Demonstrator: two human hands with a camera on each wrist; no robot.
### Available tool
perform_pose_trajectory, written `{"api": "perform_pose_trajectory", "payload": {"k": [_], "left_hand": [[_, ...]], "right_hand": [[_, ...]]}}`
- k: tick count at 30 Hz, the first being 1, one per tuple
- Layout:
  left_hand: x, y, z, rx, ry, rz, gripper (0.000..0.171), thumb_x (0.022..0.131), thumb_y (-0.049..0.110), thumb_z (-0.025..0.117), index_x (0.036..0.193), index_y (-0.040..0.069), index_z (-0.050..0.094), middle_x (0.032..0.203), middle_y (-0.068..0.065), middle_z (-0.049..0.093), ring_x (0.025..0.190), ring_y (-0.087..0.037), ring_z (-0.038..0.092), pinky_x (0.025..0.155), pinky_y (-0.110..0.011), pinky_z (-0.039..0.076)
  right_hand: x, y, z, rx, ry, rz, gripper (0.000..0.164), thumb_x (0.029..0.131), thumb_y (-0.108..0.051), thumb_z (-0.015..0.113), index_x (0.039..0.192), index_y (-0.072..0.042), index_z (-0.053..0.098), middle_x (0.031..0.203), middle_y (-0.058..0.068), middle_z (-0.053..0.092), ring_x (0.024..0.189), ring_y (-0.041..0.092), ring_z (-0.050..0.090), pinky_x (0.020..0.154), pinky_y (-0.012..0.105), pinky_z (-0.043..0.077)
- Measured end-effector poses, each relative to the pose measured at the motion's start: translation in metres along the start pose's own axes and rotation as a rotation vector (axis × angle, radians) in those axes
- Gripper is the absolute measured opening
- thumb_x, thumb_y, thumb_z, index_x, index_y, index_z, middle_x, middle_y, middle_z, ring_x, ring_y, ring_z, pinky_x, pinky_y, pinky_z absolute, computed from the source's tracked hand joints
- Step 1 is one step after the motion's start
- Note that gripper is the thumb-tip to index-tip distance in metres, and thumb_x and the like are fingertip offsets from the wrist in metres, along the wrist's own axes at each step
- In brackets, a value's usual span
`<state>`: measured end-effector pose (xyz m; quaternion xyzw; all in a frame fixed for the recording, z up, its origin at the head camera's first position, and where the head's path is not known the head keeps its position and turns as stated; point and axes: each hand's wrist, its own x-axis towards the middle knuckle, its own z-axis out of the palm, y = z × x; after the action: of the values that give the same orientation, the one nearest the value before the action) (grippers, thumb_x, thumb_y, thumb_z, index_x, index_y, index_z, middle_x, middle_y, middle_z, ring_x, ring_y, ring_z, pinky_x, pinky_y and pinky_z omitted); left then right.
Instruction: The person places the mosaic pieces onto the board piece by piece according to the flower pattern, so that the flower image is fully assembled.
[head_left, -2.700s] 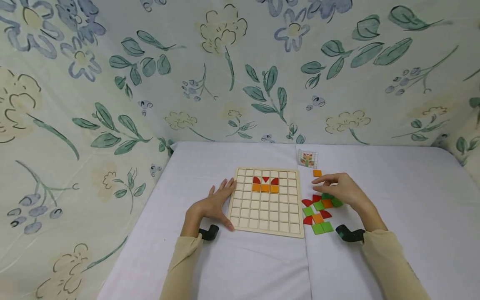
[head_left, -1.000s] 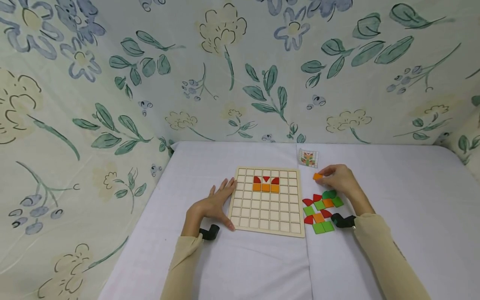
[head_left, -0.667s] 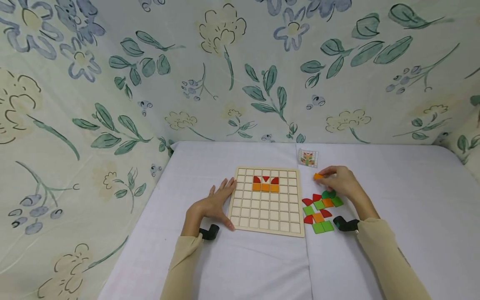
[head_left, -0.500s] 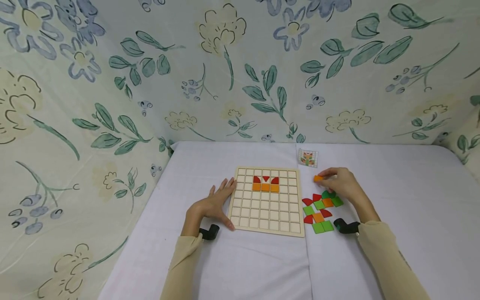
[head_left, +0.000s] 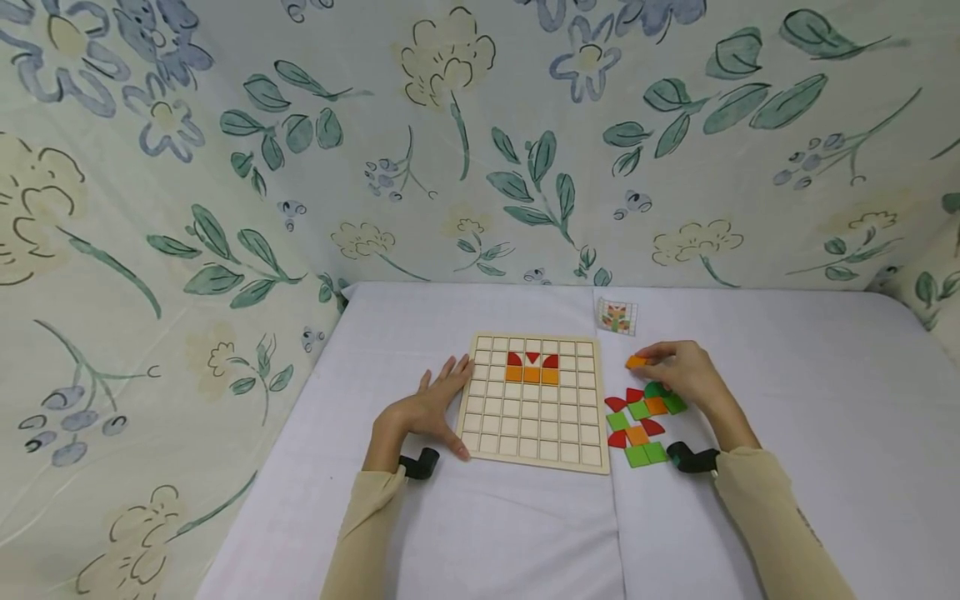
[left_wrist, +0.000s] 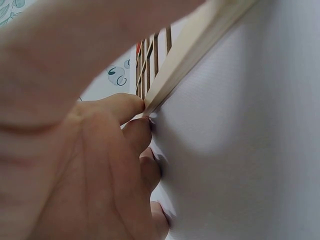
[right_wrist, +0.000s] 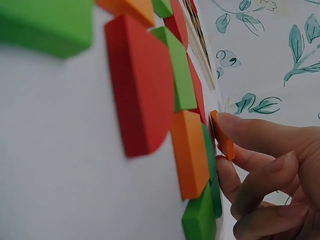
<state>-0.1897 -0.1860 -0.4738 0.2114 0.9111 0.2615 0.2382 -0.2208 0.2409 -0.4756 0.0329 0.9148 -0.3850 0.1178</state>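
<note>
A square wooden grid board (head_left: 528, 411) lies on the white cloth. In its upper rows sit two red quarter-round pieces, a red triangle (head_left: 532, 357) and three orange squares (head_left: 531, 375). My left hand (head_left: 429, 410) rests along the board's left edge with fingers spread; the left wrist view shows fingertips touching the rim (left_wrist: 185, 55). Between thumb and fingers, my right hand (head_left: 684, 369) pinches an orange square tile (head_left: 637, 362), right of the board. In the right wrist view that tile (right_wrist: 222, 135) is tilted, just past the loose pieces.
Loose red, green and orange pieces (head_left: 637, 410) lie in a cluster between the board and my right wrist. A small pattern card (head_left: 617, 317) stands near the back. Floral cloth (head_left: 480, 167) hangs behind the table.
My right hand took hold of the orange tile that lay below the card. With it, the hand has since shifted slightly toward me. My left hand and the board have not moved.
</note>
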Motion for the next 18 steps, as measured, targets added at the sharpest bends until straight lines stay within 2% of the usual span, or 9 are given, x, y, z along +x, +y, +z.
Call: {"api": "perform_pose_trajectory", "payload": {"k": [4, 9, 15, 18], "left_hand": [[-0.001, 0.001, 0.0, 0.001, 0.002, -0.005, 0.148, 0.058, 0.035, 0.103, 0.168, 0.012, 0.006, 0.176, -0.002, -0.008, 0.163, -0.025, -0.015, 0.13, -0.059, -0.011], [-0.001, 0.001, 0.0, 0.005, 0.003, -0.011, 0.148, 0.058, 0.036, 0.103, 0.168, 0.012, 0.007, 0.176, -0.001, -0.008, 0.163, -0.025, -0.015, 0.13, -0.059, -0.011], [-0.001, 0.001, 0.0, 0.004, 0.005, -0.002, 0.148, 0.058, 0.036, 0.103, 0.168, 0.011, 0.007, 0.176, -0.002, -0.008, 0.163, -0.025, -0.015, 0.13, -0.06, -0.01], [-0.001, 0.001, 0.0, 0.002, 0.005, 0.002, 0.148, 0.057, 0.036, 0.103, 0.167, 0.011, 0.007, 0.176, -0.003, -0.007, 0.163, -0.026, -0.014, 0.13, -0.06, -0.01]], "right_hand": [[-0.001, 0.0, 0.001, -0.001, 0.015, -0.007, 0.047, 0.095, -0.028, 0.075, 0.133, -0.001, 0.067, 0.125, 0.025, 0.063, 0.08, 0.024, 0.058, 0.065, 0.025, 0.05], [-0.003, -0.005, 0.001, 0.012, 0.035, -0.017, 0.046, 0.094, -0.03, 0.077, 0.13, -0.003, 0.07, 0.131, 0.025, 0.062, 0.095, 0.028, 0.057, 0.069, 0.025, 0.048], [-0.007, -0.015, 0.004, 0.057, 0.009, -0.05, 0.047, 0.091, -0.034, 0.08, 0.128, -0.005, 0.072, 0.136, 0.025, 0.063, 0.091, 0.029, 0.06, 0.069, 0.025, 0.047], [-0.01, -0.023, 0.009, 0.066, -0.007, -0.084, 0.046, 0.09, -0.035, 0.081, 0.125, -0.007, 0.074, 0.143, 0.024, 0.059, 0.094, 0.029, 0.057, 0.071, 0.026, 0.045]]}}
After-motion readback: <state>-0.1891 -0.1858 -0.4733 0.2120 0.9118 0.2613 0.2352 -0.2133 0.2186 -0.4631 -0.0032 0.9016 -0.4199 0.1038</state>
